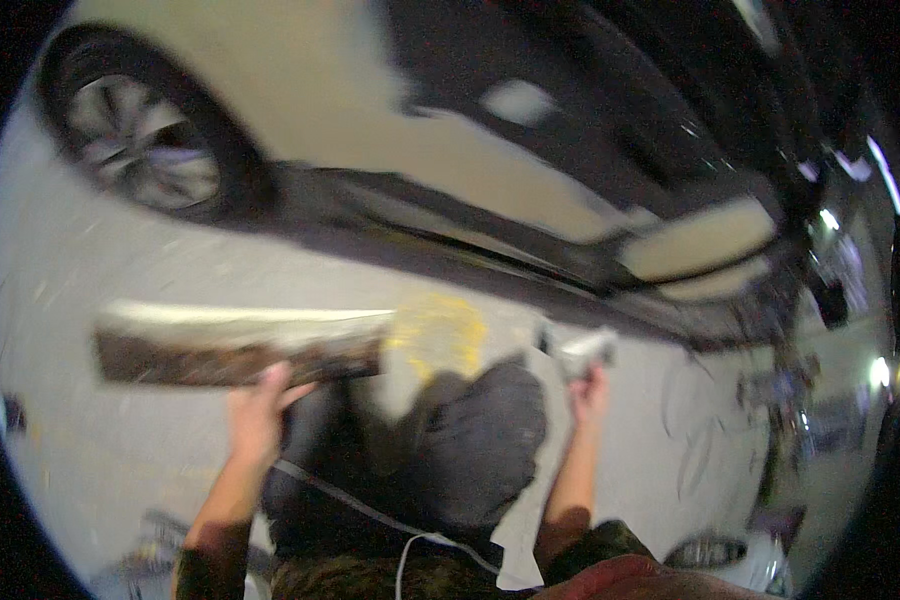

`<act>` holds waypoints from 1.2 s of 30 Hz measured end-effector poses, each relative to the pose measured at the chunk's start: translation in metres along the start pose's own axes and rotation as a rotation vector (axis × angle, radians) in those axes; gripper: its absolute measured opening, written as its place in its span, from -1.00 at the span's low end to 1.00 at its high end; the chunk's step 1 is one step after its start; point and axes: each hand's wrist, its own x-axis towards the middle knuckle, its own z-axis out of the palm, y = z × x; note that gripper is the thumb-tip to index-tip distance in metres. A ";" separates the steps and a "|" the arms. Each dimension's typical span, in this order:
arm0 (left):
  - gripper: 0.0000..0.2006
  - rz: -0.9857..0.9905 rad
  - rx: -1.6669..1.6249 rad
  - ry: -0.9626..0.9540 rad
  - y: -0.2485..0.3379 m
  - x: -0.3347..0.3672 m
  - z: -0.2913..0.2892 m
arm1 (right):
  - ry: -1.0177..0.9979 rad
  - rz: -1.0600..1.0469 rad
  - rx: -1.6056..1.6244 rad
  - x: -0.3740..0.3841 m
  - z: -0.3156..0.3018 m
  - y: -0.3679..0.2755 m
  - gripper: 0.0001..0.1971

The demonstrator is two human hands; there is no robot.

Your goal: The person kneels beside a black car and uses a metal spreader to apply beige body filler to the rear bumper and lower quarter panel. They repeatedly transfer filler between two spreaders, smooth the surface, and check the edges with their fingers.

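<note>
"Toward nine o'clock, what are we holding?"

"We are holding a long, straight-edged bar with a cream upper strip and a mottled dark-brown face [210,362]. We are seeing too much blur to tell its material."

"And how are we gripping it?"

"At eight o'clock, our bare left hand [257,412] is grasping the bar's lower edge, and its thumb is pressing against the brown face."

"What are we doing on the other side?"

"Around four o'clock, our bare right hand [589,392] is pinching a small, pale-grey, block-like object [582,350] with its fingers drawn in. We are not making out what that object is."

"What are we facing?"

"Between ten and two o'clock, a beige-and-black car [300,90] is stretching across our view, and its black-tyred, silver-spoked wheel [142,145] is standing at ten."

"And between our hands?"

"Near the dial's centre, a roughly round, yellow-streaked patch [445,325] is showing on the pale-grey floor [660,450]. Toward six o'clock, we are bending our knees in dark-grey trousers [480,430], and a thin, whitish cable [365,510] is crossing our lap."
</note>
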 end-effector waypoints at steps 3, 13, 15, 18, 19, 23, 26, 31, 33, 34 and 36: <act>-0.65 -0.002 -0.102 -0.082 -0.049 0.008 0.058 | -0.083 -0.086 0.138 -0.003 0.002 -0.073 -0.52; -0.77 0.181 -0.330 -0.184 -0.205 0.033 0.258 | 0.226 -1.100 -0.849 0.066 0.038 -0.144 -0.47; -0.80 0.212 -0.296 -0.128 -0.216 0.036 0.264 | 0.218 -1.324 -0.892 0.080 0.061 -0.121 -0.40; -0.81 0.265 -0.290 -0.075 -0.234 0.032 0.296 | 0.268 -1.590 -0.982 0.119 0.079 -0.118 -0.45; -0.79 0.270 -0.315 -0.101 -0.248 0.022 0.316 | 0.302 -1.619 -1.033 0.134 0.073 -0.132 -0.47; -0.75 0.335 -0.338 -0.053 -0.244 0.005 0.323 | 0.242 -1.724 -1.077 0.160 0.114 -0.129 -0.44; -0.82 0.311 -0.322 0.006 -0.238 -0.002 0.305 | 0.206 -1.765 -1.077 0.165 0.147 -0.120 -0.39; -0.89 0.301 -0.233 0.038 -0.240 0.010 0.301 | 0.172 -1.836 -0.994 0.190 0.186 -0.124 -0.39; -0.88 0.313 -0.228 0.055 -0.240 0.014 0.301 | 0.153 -1.843 -0.966 0.197 0.198 -0.122 -0.37; -0.87 0.301 -0.236 0.078 -0.239 0.017 0.299 | 0.172 -1.877 -0.972 0.199 0.202 -0.119 -0.37; -0.86 0.317 -0.227 0.084 -0.242 0.016 0.294 | 0.201 -1.899 -1.011 0.202 0.207 -0.113 -0.37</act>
